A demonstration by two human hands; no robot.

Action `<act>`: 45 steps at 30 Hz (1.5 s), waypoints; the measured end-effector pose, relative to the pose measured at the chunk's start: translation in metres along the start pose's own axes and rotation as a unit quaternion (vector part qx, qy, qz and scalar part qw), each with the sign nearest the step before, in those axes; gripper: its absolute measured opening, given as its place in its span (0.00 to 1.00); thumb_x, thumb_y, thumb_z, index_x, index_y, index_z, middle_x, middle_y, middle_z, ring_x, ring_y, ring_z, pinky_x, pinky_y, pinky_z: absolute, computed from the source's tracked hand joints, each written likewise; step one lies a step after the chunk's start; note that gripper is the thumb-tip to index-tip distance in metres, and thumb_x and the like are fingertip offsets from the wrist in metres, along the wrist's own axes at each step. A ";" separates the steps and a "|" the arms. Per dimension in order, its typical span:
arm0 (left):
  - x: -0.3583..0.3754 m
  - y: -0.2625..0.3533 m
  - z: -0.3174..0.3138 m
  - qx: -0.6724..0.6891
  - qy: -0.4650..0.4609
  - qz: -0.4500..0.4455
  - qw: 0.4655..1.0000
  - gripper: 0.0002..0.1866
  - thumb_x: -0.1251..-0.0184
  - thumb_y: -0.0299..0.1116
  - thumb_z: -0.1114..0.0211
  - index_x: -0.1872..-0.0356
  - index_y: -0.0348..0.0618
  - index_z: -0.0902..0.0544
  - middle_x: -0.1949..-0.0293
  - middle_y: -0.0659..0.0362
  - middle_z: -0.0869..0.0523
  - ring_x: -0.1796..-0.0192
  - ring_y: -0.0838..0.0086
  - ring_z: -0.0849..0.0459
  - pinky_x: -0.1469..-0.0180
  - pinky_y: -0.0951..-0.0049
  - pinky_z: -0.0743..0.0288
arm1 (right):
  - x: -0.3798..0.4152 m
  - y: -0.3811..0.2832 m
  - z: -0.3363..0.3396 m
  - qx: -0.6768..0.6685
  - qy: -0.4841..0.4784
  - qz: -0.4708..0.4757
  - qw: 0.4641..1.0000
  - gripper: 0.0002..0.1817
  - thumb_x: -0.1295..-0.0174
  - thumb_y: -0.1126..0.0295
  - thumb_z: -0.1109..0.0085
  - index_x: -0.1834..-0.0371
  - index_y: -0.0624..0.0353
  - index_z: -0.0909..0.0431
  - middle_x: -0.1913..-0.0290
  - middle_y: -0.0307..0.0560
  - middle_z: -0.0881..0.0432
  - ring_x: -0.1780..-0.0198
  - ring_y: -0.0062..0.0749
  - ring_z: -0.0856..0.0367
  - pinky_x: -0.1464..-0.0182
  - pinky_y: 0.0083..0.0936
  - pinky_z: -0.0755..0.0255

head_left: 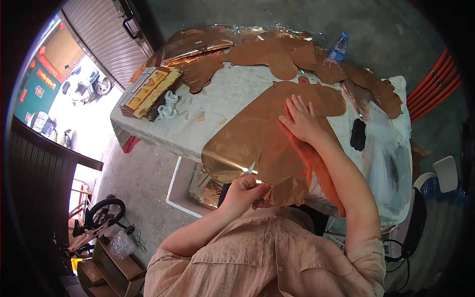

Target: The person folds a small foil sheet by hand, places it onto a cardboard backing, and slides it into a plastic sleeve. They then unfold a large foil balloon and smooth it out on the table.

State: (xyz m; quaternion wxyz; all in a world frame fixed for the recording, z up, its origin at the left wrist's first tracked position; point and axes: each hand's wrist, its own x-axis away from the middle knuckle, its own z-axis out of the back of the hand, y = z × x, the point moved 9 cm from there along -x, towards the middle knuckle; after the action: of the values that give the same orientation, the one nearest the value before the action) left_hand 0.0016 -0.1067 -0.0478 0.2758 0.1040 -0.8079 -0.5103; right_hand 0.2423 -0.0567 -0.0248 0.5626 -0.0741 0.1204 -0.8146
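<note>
A large flat copper-coloured foil sheet with rounded lobes, like an uninflated foil balloon, lies across the near side of the cloth-covered table. My left hand pinches its near edge in front of my body, thumb and fingers closed. Just above those fingers a small pale pointed piece shows against the shiny foil. Flat on the sheet rests my right hand, fingers stretched out and holding nothing. Under the right forearm, part of the foil looks orange-red.
More copper foil shapes lie along the table's far side, near a water bottle. Printed packets and white string are at left. A black object lies at right. Below stands a white box with scraps.
</note>
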 end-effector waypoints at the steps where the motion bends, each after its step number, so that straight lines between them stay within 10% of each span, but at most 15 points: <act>1: 0.000 0.000 0.003 0.009 -0.002 -0.004 1.000 0.08 0.30 0.33 0.39 0.61 0.38 0.18 0.72 0.62 0.15 0.79 0.84 0.21 0.80 0.83 0.33 | 0.001 0.000 -0.001 0.000 0.000 0.000 1.000 0.41 0.33 0.42 0.56 0.26 0.61 0.49 0.23 0.55 0.54 0.21 0.43 0.62 0.24 0.50 0.69; 12: 0.006 -0.016 0.016 -0.041 -0.001 0.037 0.998 0.08 0.30 0.33 0.38 0.60 0.38 0.20 0.70 0.63 0.16 0.75 0.84 0.20 0.75 0.84 0.29 | 0.002 0.000 -0.007 0.012 0.017 -0.006 1.000 0.41 0.33 0.41 0.57 0.25 0.60 0.49 0.23 0.55 0.54 0.21 0.43 0.61 0.24 0.49 0.68; 17: 0.016 -0.019 0.037 -0.029 0.120 -0.145 0.982 0.14 0.28 0.34 0.40 0.48 0.38 0.26 0.62 0.64 0.16 0.62 0.85 0.20 0.66 0.85 0.30 | 0.003 0.001 -0.005 0.016 0.011 -0.003 1.000 0.42 0.33 0.41 0.59 0.25 0.60 0.49 0.22 0.54 0.54 0.21 0.42 0.61 0.24 0.49 0.68; 34: -0.002 -0.016 -0.007 0.054 -0.002 -0.005 0.999 0.10 0.26 0.37 0.42 0.61 0.40 0.20 0.75 0.70 0.23 0.77 0.89 0.33 0.75 0.85 0.41 | -0.003 0.004 -0.001 0.040 -0.017 -0.006 0.999 0.40 0.33 0.42 0.56 0.24 0.57 0.49 0.22 0.52 0.54 0.21 0.41 0.61 0.24 0.48 0.70; 43: -0.001 -0.019 -0.002 0.017 0.001 -0.012 1.000 0.10 0.26 0.36 0.42 0.63 0.41 0.19 0.75 0.70 0.23 0.77 0.89 0.33 0.77 0.84 0.42 | -0.008 -0.044 0.035 0.007 0.068 0.116 0.991 0.31 0.38 0.45 0.47 0.38 0.52 0.28 0.28 0.54 0.38 0.25 0.44 0.44 0.26 0.57 0.65; 45: -0.001 -0.022 -0.001 0.031 0.003 0.001 1.000 0.10 0.26 0.35 0.42 0.61 0.41 0.18 0.74 0.69 0.21 0.77 0.89 0.32 0.76 0.84 0.41 | -0.007 -0.034 0.030 -0.007 -0.119 0.005 0.993 0.28 0.42 0.47 0.42 0.44 0.53 0.25 0.33 0.52 0.32 0.29 0.42 0.37 0.27 0.60 0.63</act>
State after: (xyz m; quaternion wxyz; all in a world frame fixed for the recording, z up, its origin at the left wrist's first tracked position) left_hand 0.0007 -0.1168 -0.0676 0.2755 0.1130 -0.8226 -0.4844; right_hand 0.2219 -0.0421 0.0141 0.5767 -0.1736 0.0590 -0.7961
